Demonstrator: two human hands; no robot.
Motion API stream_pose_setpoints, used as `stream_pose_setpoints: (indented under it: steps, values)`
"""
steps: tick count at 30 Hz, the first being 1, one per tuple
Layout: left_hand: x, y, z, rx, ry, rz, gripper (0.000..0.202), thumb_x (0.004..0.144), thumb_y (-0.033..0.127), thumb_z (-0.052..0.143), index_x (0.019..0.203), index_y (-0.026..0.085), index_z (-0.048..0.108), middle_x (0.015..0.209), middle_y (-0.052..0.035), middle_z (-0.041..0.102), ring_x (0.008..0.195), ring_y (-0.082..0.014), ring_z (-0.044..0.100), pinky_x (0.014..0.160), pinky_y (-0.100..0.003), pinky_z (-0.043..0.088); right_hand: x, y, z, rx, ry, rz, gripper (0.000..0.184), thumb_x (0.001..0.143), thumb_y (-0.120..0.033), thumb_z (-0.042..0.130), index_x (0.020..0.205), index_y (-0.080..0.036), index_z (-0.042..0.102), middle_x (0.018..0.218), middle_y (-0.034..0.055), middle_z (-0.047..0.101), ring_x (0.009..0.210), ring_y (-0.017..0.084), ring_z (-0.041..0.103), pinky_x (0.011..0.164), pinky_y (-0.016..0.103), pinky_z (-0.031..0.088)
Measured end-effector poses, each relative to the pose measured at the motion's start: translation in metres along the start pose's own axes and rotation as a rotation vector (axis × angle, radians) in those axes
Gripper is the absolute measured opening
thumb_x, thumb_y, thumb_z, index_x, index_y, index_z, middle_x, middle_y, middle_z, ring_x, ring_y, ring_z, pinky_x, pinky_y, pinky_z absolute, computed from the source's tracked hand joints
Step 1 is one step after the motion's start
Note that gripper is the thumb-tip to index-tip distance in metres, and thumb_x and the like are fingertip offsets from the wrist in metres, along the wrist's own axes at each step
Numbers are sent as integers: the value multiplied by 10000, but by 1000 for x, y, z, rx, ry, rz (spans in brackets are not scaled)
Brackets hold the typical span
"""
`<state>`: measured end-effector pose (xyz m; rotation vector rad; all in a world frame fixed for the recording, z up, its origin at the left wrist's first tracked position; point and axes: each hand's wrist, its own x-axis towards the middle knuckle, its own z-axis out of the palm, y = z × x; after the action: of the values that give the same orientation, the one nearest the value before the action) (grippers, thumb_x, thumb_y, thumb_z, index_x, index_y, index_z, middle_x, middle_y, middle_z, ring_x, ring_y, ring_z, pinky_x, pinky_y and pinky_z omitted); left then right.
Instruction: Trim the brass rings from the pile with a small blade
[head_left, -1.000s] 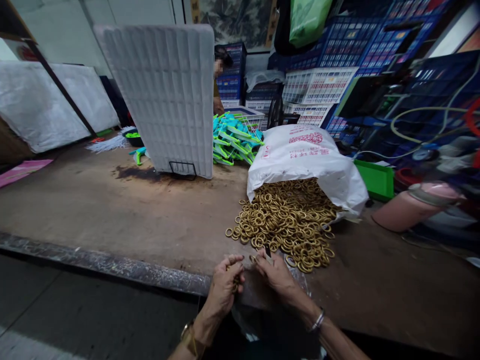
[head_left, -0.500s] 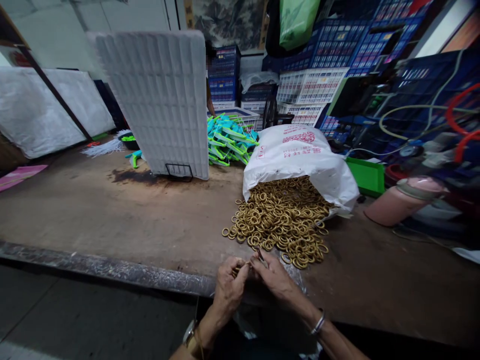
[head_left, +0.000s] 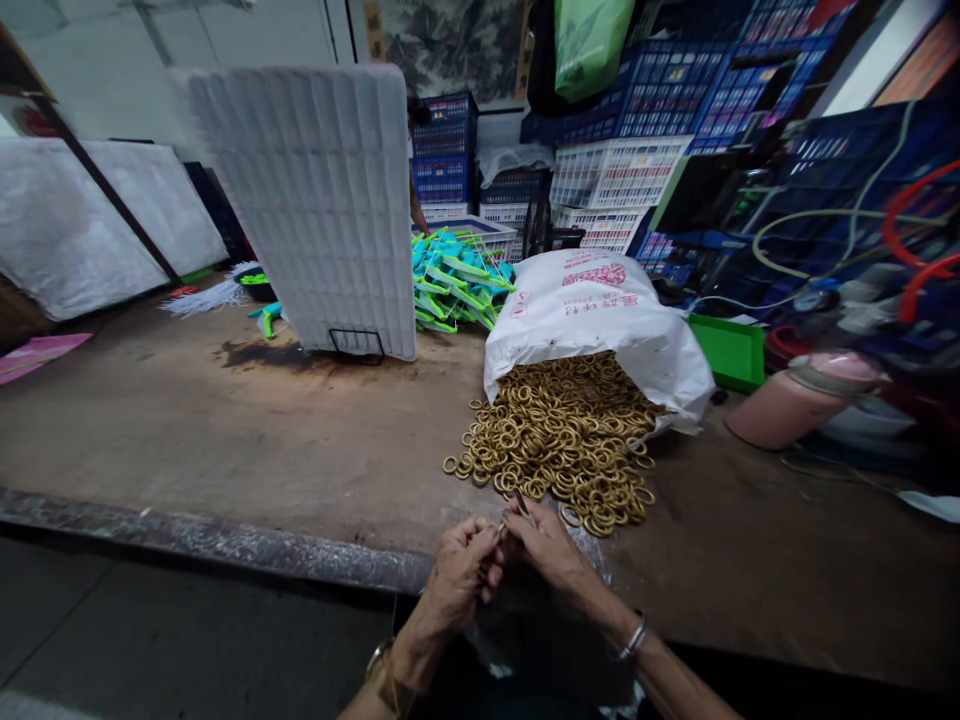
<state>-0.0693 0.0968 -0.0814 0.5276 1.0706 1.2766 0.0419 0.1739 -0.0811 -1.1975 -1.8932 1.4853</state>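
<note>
while the table (head_left: 187, 420) bears a white sack (head_left: 577, 310), golden rings (head_left: 562, 440) lie at its mouth. near them, left hand (head_left: 457, 568) and right hand (head_left: 551, 548) curl closed, the right holding a dark tool (head_left: 523, 506); what the left holds, i cannot tell.

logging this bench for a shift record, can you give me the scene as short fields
left hand: left hand, fingers curled, close by the right; contents mostly hidden
right hand: right hand, holding a dark slim piece
nearest: gold-coloured rings, heaped at the mouth of the white sack
surface: brown table
behind: ribbed pale panel standing upright; turquoise and green pieces piled beside it
far right: pink cylinder, green tray
</note>
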Motion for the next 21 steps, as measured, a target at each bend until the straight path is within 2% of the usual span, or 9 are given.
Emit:
stream_pose_setpoints:
  steps: [3, 6, 8, 10, 13, 17, 21]
  values:
    - [1, -2, -1, 15, 33, 36, 326, 691, 471, 572, 685, 158, 477, 528, 53, 478, 344, -24, 347, 309, -136, 208, -2, 1, -3, -67, 26, -4, 209, 777, -334, 351, 641, -200, 438, 527, -46, 473, 512, 105, 450, 517, 208, 348]
    - [2, 0, 0, 108, 91, 66, 349, 694, 498, 552, 647, 159, 482, 463, 63, 455, 320, -27, 332, 307, -138, 220, -7, 2, -6, -285, 48, -86, 191, 776, -274, 333, 644, -202, 452, 574, -18, 505, 556, 122, 470, 542, 219, 343]
    - [0, 3, 2, 178, 115, 79, 360, 692, 511, 544, 629, 162, 482, 415, 69, 436, 304, -30, 319, 308, -142, 226, -12, 2, -6, -434, 13, -131, 142, 726, -179, 349, 708, -204, 487, 617, -6, 538, 588, 130, 489, 559, 221, 335]
    - [-1, 6, 4, 232, 126, 105, 354, 694, 506, 543, 620, 165, 479, 398, 70, 435, 300, -32, 317, 318, -146, 235, -14, 2, -5, -557, -30, -137, 220, 659, -101, 352, 776, -204, 508, 627, -2, 559, 595, 135, 507, 566, 222, 323]
    - [-2, 7, 4, 282, 131, 153, 338, 713, 484, 532, 610, 168, 473, 400, 70, 439, 307, -31, 322, 341, -149, 245, -16, 3, -4, -682, -63, -146, 305, 615, -66, 348, 839, -193, 511, 626, 1, 569, 580, 137, 513, 554, 222, 298]
    - [-5, 5, 2, 290, 82, 165, 333, 731, 474, 520, 618, 164, 475, 409, 70, 421, 324, -30, 314, 347, -147, 237, -13, 10, -11, -794, -103, -200, 306, 613, -77, 371, 871, -180, 499, 638, 4, 571, 570, 133, 498, 534, 227, 264]
    - [-21, 5, 4, 186, -53, 69, 297, 741, 458, 522, 693, 165, 495, 495, 55, 459, 347, -30, 344, 333, -140, 229, -10, 24, -25, -946, 1, -152, 243, 683, -119, 387, 894, -160, 503, 630, 18, 560, 551, 141, 483, 514, 242, 226]
